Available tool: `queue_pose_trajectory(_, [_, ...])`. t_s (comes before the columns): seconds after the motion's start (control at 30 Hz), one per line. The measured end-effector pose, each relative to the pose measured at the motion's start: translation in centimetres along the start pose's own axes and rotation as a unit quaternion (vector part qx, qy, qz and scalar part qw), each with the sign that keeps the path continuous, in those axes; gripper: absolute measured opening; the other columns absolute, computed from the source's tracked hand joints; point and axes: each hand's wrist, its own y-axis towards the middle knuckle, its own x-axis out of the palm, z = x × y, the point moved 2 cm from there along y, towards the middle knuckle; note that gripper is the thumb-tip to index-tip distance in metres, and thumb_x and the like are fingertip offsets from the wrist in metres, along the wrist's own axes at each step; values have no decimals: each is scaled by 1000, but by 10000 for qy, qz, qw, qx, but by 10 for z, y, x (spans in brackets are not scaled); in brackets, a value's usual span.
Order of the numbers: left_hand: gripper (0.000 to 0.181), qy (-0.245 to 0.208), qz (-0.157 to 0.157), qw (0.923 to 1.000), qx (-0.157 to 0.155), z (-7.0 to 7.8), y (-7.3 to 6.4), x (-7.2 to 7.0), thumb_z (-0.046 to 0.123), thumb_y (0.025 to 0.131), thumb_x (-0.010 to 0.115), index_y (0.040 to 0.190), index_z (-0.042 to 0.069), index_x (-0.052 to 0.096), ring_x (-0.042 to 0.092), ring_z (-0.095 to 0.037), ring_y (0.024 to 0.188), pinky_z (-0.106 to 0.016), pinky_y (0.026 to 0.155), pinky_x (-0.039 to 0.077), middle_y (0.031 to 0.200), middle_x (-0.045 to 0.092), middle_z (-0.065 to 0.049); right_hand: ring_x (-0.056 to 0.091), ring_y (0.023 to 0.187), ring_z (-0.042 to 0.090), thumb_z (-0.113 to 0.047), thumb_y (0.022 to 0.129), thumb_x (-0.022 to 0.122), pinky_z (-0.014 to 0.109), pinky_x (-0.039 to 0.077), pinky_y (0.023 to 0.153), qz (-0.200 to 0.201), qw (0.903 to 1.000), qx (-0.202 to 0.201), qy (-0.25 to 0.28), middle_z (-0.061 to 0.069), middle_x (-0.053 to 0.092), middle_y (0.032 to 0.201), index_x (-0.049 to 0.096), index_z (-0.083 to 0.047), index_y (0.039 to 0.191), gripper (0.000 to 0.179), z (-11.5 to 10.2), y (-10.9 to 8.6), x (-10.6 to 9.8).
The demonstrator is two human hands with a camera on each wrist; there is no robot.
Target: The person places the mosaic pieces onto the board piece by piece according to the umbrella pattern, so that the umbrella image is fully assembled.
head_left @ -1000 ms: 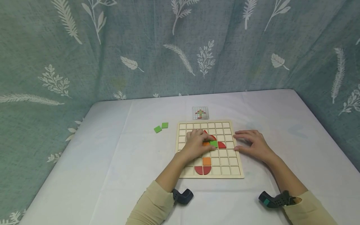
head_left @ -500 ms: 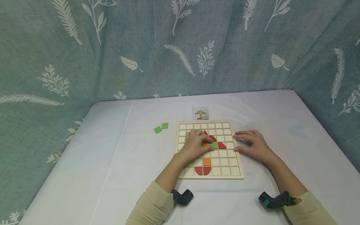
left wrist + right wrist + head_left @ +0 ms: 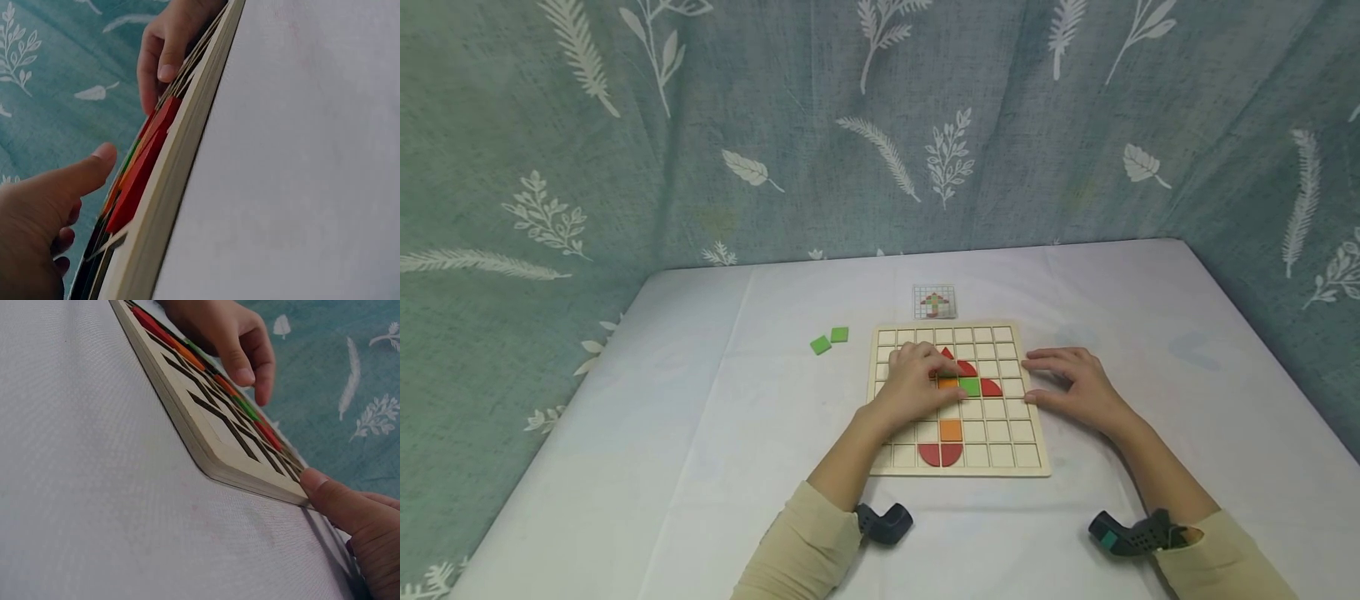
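A wooden grid board point(image 3: 1030, 460) lies on the table, with flat tiles in several of its cells. A green square tile point(image 3: 970, 387) sits in one cell beside a red quarter-circle tile point(image 3: 992, 388). Over the board's middle is my left hand point(image 3: 913, 383), thumb and fingers apart with nothing between them; it hides some tiles and cells. My right hand point(image 3: 1075, 383) touches the board's right edge with its thumb and fingertips. In the right wrist view the right thumb point(image 3: 331, 494) rests at the board's rim. Nearer the front are an orange square tile point(image 3: 951, 430) and two red quarter-circles point(image 3: 941, 455).
Two loose green tiles point(image 3: 831, 339) lie on the white cloth left of the board. Behind the board is a small card point(image 3: 935, 302) printed with a coloured grid pattern. A leaf-patterned curtain point(image 3: 805, 183) hangs beyond the table.
My left hand has drawn back slightly to the left from the green tile, which stays in its cell and shows more fully. My right hand has stayed at the board's edge.
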Motion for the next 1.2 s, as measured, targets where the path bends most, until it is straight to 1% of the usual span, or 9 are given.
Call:
queue_pose_trajectory(0.2, [39, -96, 43, 9997, -201, -9, -2, -5, 43, 73, 78, 105, 22, 72, 41, -16, 96, -37, 86, 28, 100, 54, 4, 39, 119, 34, -22, 71, 82, 57, 22, 96, 7, 10000, -12, -19, 16, 58, 127, 67, -6, 115, 49, 0, 0, -1])
queue_pose_trajectory(0.37, [40, -50, 78, 9998, -176, -18, -7, -10, 43, 74, 78, 107, 21, 71, 41, -16, 97, -38, 89, 28, 101, 55, 5, 39, 118, 34, -22, 71, 82, 56, 22, 96, -3, 10000, -10, -11, 16, 57, 128, 67, -6, 115, 49, 1, 0, 0])
queue_pose_trajectory(0.5, [41, 61, 128, 9998, -136, -25, -10, -14, 44, 74, 77, 108, 22, 71, 41, -17, 96, -40, 88, 27, 98, 55, 5, 39, 118, 34, -22, 71, 81, 56, 22, 95, -9, 10000, -17, -15, 16, 57, 128, 67, -6, 115, 49, 0, 0, 1])
queue_pose_trajectory(0.63, [42, -24, 189, 9996, -218, -32, -12, -17, 43, 74, 77, 109, 21, 70, 40, -17, 96, -39, 86, 27, 96, 55, 5, 39, 117, 34, -21, 71, 81, 56, 23, 95, -6, 10000, -39, -8, 16, 57, 127, 67, -6, 114, 48, -1, -1, 1])
queue_pose_trajectory(0.8, [39, -249, 285, 9989, -270, -38, -16, -23, 38, 74, 78, 108, 20, 70, 40, -17, 94, -38, 86, 29, 96, 56, 3, 39, 117, 34, -22, 73, 81, 56, 23, 94, -12, 10000, -23, -2, 17, 58, 127, 67, -6, 114, 46, -2, 0, 0])
queue_pose_trajectory(0.93, [38, -348, 363, 9980, -376, -43, -20, -28, 38, 74, 78, 107, 21, 71, 40, -17, 95, -38, 87, 30, 98, 56, 5, 39, 117, 34, -23, 74, 80, 55, 24, 94, -28, 10000, 40, -11, 16, 58, 127, 67, -6, 114, 46, -3, 0, 0])
queue_pose_trajectory(1.0, [38, -395, 407, 9973, -476, -46, -21, -31, 38, 74, 78, 107, 21, 71, 40, -16, 95, -38, 87, 30, 98, 56, 5, 40, 117, 34, -23, 73, 80, 55, 24, 95, -28, 10000, 57, -1, 16, 58, 127, 67, -7, 115, 46, -3, 0, 0])
queue_pose_trajectory(1.1, [37, -389, 460, 9963, -615, -51, -24, -35, 37, 74, 78, 106, 21, 71, 40, -17, 97, -38, 88, 30, 98, 56, 5, 39, 117, 34, -22, 73, 81, 55, 24, 94, -20, 10000, 53, -19, 16, 58, 127, 67, -7, 115, 47, -2, 0, 1])
queue_pose_trajectory(1.2, [38, -337, 518, 9957, -685, -57, -28, -39, 37, 74, 79, 107, 20, 71, 40, -17, 98, -39, 88, 30, 99, 57, 4, 40, 117, 34, -22, 73, 81, 55, 24, 95, -1, 10000, 24, -1, 16, 58, 127, 67, -6, 114, 47, -2, 0, 1])
